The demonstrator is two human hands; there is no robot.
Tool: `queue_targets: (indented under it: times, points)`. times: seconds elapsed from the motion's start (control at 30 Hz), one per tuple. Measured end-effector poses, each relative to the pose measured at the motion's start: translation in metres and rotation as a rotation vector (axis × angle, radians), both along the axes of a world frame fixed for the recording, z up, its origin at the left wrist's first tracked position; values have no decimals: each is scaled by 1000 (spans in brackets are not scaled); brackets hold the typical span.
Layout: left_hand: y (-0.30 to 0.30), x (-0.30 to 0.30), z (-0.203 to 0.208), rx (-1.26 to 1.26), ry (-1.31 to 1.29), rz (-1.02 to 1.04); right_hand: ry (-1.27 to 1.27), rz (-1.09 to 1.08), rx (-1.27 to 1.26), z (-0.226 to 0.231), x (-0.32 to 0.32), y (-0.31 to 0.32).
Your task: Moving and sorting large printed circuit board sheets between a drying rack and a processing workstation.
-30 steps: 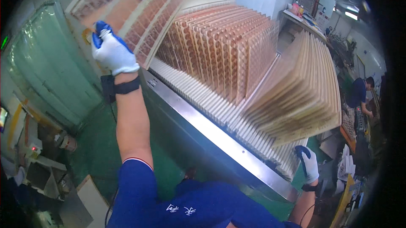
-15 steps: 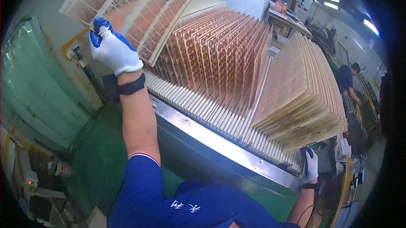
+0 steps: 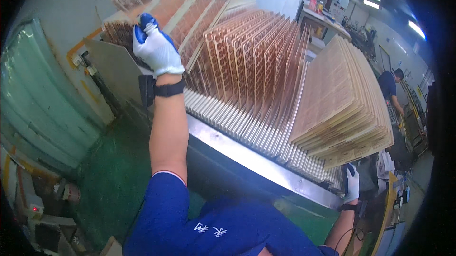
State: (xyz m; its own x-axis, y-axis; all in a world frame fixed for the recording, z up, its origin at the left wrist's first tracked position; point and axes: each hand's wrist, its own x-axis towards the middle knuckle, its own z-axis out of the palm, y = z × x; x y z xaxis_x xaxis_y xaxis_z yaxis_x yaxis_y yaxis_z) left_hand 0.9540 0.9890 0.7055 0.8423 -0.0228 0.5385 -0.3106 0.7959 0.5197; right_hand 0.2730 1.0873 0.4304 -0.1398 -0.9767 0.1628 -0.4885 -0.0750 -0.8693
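My left hand (image 3: pixel 156 49), in a white glove with blue coated fingers, is closed on the edge of a thin copper-patterned panel (image 3: pixel 192 23) with pale grid lines. The panel tilts above a metal rack whose ribbed slots (image 3: pixel 237 120) run along its front. Many copper panels with round patterns (image 3: pixel 251 56) stand upright in the rack, just right of the held one. Farther right leans a fanned stack of pale tan panels (image 3: pixel 327 94). My right hand (image 3: pixel 351 184), gloved alike, is at the rack's right end below that stack; its fingers are partly hidden.
Left of the held panel are more brown panel edges (image 3: pixel 118 35) and a plain grey board (image 3: pixel 116 63). A pale green sheet-like curtain (image 3: pixel 47 99) hangs at the left. Bottles (image 3: pixel 313 4) stand on a far shelf. Another person (image 3: pixel 389 87) works at the far right.
My left hand has moved right and slightly down with the panel. Brown panel edges and a grey board now show left of it. My right hand stays at the rack's end.
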Motion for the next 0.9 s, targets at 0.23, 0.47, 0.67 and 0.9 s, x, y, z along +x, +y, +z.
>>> queue_targets:
  times: [0.23, 0.47, 0.67, 0.9]
  points:
    - [-27, -11, -40, 1, 95, -253, 3, -73, 29, -5, 2, -4]
    - [-42, -26, -77, 79, 77, -264, -91, -47, 60, -6, 3, -2]
    - [-56, -28, -109, 186, 44, -222, -163, -63, 62, -10, 4, -3]
    - [-73, -28, -138, 243, 1, -232, -164, -104, 49, -20, -4, -7]
